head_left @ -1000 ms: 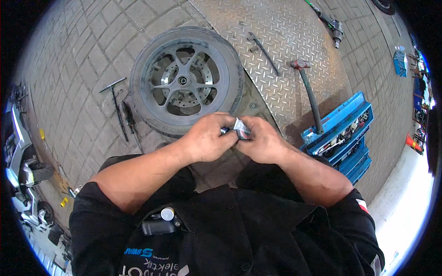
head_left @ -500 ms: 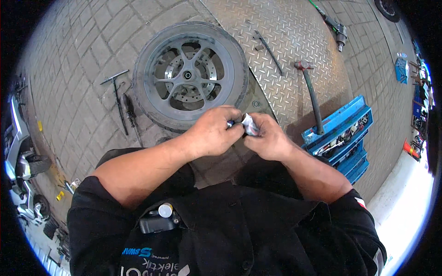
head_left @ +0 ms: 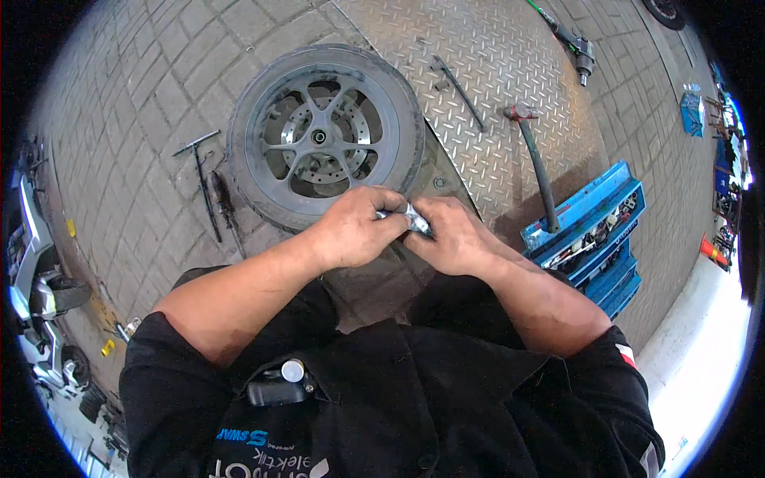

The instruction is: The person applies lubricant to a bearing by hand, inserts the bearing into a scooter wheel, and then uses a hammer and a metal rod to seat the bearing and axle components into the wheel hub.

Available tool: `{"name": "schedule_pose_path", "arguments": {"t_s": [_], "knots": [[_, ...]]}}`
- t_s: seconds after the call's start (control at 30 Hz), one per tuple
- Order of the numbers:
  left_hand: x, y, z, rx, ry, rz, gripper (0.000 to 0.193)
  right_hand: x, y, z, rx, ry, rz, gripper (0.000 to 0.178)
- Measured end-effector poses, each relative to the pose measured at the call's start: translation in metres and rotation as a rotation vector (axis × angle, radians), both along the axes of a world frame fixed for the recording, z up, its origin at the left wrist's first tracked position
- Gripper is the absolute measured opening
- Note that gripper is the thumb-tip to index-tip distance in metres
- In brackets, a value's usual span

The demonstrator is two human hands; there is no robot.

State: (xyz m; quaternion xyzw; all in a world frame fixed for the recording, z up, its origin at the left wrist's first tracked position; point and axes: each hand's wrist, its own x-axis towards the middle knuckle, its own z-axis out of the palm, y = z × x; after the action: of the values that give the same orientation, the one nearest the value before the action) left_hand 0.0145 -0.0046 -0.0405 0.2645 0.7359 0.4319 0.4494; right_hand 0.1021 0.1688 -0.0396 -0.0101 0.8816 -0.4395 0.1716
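My left hand (head_left: 360,229) and my right hand (head_left: 453,237) meet in front of me, just past the near edge of a motorcycle wheel (head_left: 319,138). Between them is a small crumpled, shiny white packet (head_left: 417,221). Fingers of both hands are closed on it, and they hide most of it, so its contents cannot be made out. The wheel lies flat on the paving, with a grey spoked rim, a dusty tyre and a brake disc showing through the spokes.
Left of the wheel lie a T-handle wrench (head_left: 205,187) and a screwdriver (head_left: 222,197). A metal tread plate (head_left: 478,48) bears a dark bar (head_left: 462,95). A hammer (head_left: 535,163) leans against an open blue toolbox (head_left: 586,209). Farther off is an air impact wrench (head_left: 580,52).
My hands have drawn closer together and shifted slightly left. More of the packet now shows stretched between them. The wheel sits slightly more to the left in view.
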Motion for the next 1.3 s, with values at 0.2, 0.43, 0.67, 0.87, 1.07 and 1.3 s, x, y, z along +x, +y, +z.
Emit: {"name": "schedule_pose_path", "arguments": {"t_s": [0.2,0.43,0.67,0.87,1.07,1.3], "knots": [[0.004,0.003,0.009,0.008,0.131,0.04,0.026,0.002,-0.005,0.013,0.074,-0.017,-0.038,0.024],[0.001,0.01,0.013,-0.038,0.014,0.062,0.026,0.01,-0.007,0.014,0.057,0.044,-0.087,0.019],[-0.001,0.006,0.011,0.048,0.04,0.101,0.021,0.0,0.003,0.011,0.045,0.028,-0.02,0.027],[-0.011,-0.007,0.008,0.043,0.15,0.077,0.02,-0.017,0.009,0.028,-0.043,0.203,-0.128,0.039],[-0.011,-0.002,0.005,0.013,0.09,0.026,0.022,-0.007,0.008,0.013,0.133,0.159,-0.071,0.027],[-0.012,-0.004,0.002,0.081,0.104,-0.116,0.022,-0.005,0.003,0.015,0.194,0.256,-0.023,0.017]]}}
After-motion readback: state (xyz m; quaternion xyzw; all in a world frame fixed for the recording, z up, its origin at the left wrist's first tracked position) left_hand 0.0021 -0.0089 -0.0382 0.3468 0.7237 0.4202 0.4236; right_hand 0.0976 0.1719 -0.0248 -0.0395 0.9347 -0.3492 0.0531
